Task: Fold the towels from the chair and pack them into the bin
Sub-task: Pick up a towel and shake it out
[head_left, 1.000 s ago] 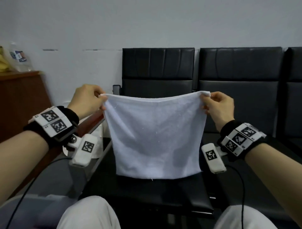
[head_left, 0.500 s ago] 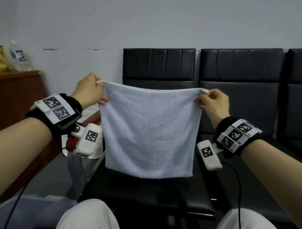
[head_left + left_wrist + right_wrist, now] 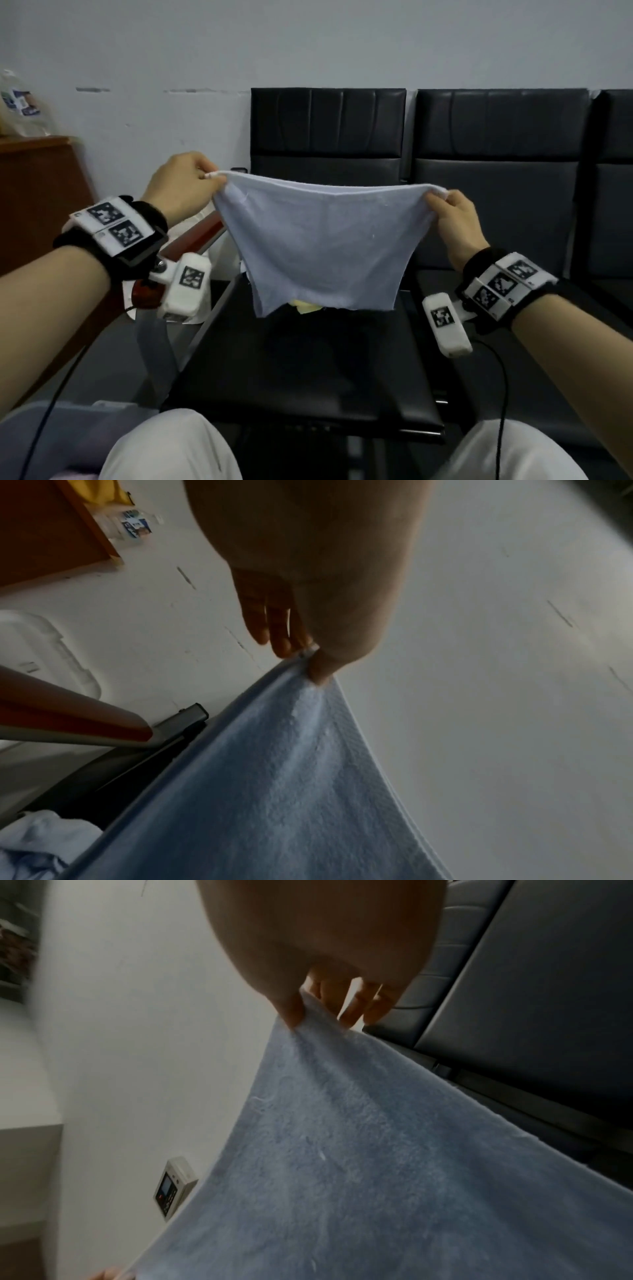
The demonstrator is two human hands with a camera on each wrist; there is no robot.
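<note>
1. Left hand point(image 3: 178, 186) pinched the towel's point(image 3: 322, 246) top left corner between thumb and forefinger; in the left wrist view the other fingers point(image 3: 270, 620) hung loose behind the corner.
2. Right hand point(image 3: 457, 222) pinched the top right corner the same way; in the right wrist view the thumb pressed the cloth from the front, with the fingers point(image 3: 356, 1001) behind it.
3. Towel hung spread in the air between the two hands, above the black chair point(image 3: 308, 359) seat and in front of its backrest. Top edge sagged a little in the middle; sides tapered in toward the bottom edge. Bottom edge was clear of the seat.
4. A yellow scrap of cloth point(image 3: 306, 305) showed just under the towel's bottom edge, at the back of the seat. More pale cloth point(image 3: 31, 840) lay crumpled low in the left wrist view, beside the seat edge.
5. A translucent grey bin point(image 3: 51, 435) sat low on the person's left, by the left knee point(image 3: 171, 448). Contents not clear.
6. A second black chair point(image 3: 500, 192) stood just beside the first on the right. A wooden cabinet point(image 3: 37, 192) stood at the far left against the wall, with a plastic bottle point(image 3: 20, 102) on top.
</note>
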